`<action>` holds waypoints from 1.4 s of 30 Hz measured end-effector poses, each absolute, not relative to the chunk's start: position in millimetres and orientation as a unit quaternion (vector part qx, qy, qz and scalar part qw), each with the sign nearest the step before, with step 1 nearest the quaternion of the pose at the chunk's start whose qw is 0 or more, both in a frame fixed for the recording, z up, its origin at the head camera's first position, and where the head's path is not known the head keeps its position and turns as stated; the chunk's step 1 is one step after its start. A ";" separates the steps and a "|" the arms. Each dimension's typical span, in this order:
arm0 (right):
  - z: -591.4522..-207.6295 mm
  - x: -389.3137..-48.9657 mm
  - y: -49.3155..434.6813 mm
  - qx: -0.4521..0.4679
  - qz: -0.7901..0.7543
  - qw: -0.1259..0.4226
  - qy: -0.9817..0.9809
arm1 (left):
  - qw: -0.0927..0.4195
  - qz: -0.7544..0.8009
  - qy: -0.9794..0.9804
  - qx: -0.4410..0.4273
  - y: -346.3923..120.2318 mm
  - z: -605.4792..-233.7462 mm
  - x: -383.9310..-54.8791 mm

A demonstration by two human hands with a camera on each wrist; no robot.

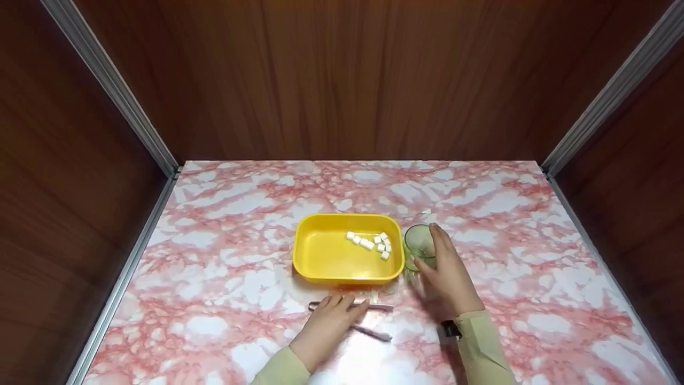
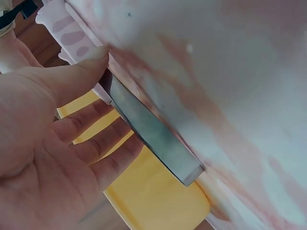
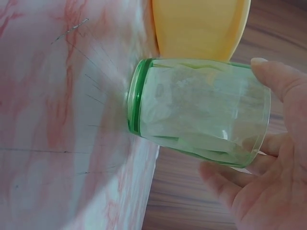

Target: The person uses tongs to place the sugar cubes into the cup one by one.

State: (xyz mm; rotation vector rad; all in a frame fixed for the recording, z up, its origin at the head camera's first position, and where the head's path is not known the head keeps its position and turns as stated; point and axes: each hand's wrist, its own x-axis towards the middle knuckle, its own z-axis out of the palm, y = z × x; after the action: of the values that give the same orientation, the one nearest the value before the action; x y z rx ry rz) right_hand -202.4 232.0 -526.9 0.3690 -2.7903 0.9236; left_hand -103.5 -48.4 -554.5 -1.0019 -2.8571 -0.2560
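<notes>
My left hand (image 1: 330, 321) is over a pair of metal tongs (image 1: 377, 335) lying spread on the table, their lilac tips (image 2: 72, 36) to the right. Its thumb and fairly straight fingers lie on either side of one arm in the left wrist view. My right hand (image 1: 448, 275) holds a clear green drinking glass (image 3: 201, 112) near its rim, thumb on one side and fingers on the other. The glass stands upright, right beside a yellow plastic tub (image 1: 320, 275). Several small white cubes (image 1: 367, 244) lie in the right half of the tub.
The table (image 1: 214, 315) has a red and white marbled top. Dark wood panels (image 1: 347, 80) rise at the back and both sides, with metal rails (image 1: 123, 101) along the corners.
</notes>
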 end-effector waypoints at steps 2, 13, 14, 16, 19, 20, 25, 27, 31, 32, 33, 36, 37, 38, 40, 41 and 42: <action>-526.8 -204.1 232.5 0.131 0.309 0.095 -0.937 | 0.046 -0.082 -0.939 -0.330 -48.1 -554.2 -104.5; -532.4 -205.1 233.3 0.137 0.319 0.099 -0.933 | 0.024 -0.068 -0.941 -0.331 -44.1 -556.3 -102.9; -532.8 -205.4 233.5 0.137 0.320 0.098 -0.932 | 0.024 -0.068 -0.941 -0.331 -44.1 -556.7 -102.8; -533.3 -205.8 233.6 0.138 0.322 0.098 -0.931 | 0.025 -0.070 -0.940 -0.332 -44.3 -556.9 -102.6; -533.6 -206.7 233.9 0.138 0.330 0.095 -0.929 | 0.025 -0.071 -0.940 -0.332 -44.6 -557.3 -103.3; -533.8 -207.1 234.0 0.138 0.334 0.095 -0.928 | 0.025 -0.071 -0.940 -0.332 -44.6 -557.5 -103.6; -535.2 -208.7 234.0 0.139 0.352 0.092 -0.921 | 0.021 -0.075 -0.942 -0.328 -45.2 -558.8 -104.7; -535.4 -208.9 233.9 0.139 0.356 0.093 -0.919 | 0.020 -0.079 -0.941 -0.327 -45.5 -558.9 -104.9; -535.1 -208.7 234.3 0.138 0.354 0.093 -0.920 | 0.029 -0.081 -0.941 -0.327 -45.8 -558.3 -105.4; -534.9 -208.7 234.5 0.139 0.354 0.093 -0.920 | 0.030 -0.080 -0.941 -0.327 -46.0 -557.7 -105.5; -534.6 -208.7 234.7 0.139 0.353 0.092 -0.921 | 0.030 -0.078 -0.942 -0.326 -46.2 -557.1 -105.6; -533.3 -208.7 235.2 0.142 0.355 0.091 -0.920 | 0.026 -0.077 -0.943 -0.322 -46.6 -554.7 -105.9; -532.9 -208.7 235.4 0.143 0.355 0.090 -0.919 | 0.025 -0.075 -0.944 -0.321 -46.7 -553.9 -105.9; -532.4 -208.8 235.5 0.142 0.356 0.089 -0.919 | 0.024 -0.075 -0.944 -0.319 -46.8 -553.0 -106.0; -531.7 -209.0 235.9 0.142 0.358 0.086 -0.919 | 0.025 -0.075 -0.945 -0.318 -46.8 -551.0 -105.9; -531.5 -209.0 236.1 0.141 0.359 0.084 -0.919 | 0.027 -0.075 -0.945 -0.319 -46.8 -550.1 -105.8; -531.4 -209.1 236.3 0.139 0.359 0.083 -0.919 | 0.029 -0.073 -0.944 -0.320 -46.9 -549.3 -105.6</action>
State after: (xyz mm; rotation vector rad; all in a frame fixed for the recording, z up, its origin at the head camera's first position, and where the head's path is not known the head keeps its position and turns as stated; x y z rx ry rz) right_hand -209.1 236.3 -531.4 0.4158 -2.7441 1.0731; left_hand -105.6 -46.9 -549.3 -0.9874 -2.9129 -0.2258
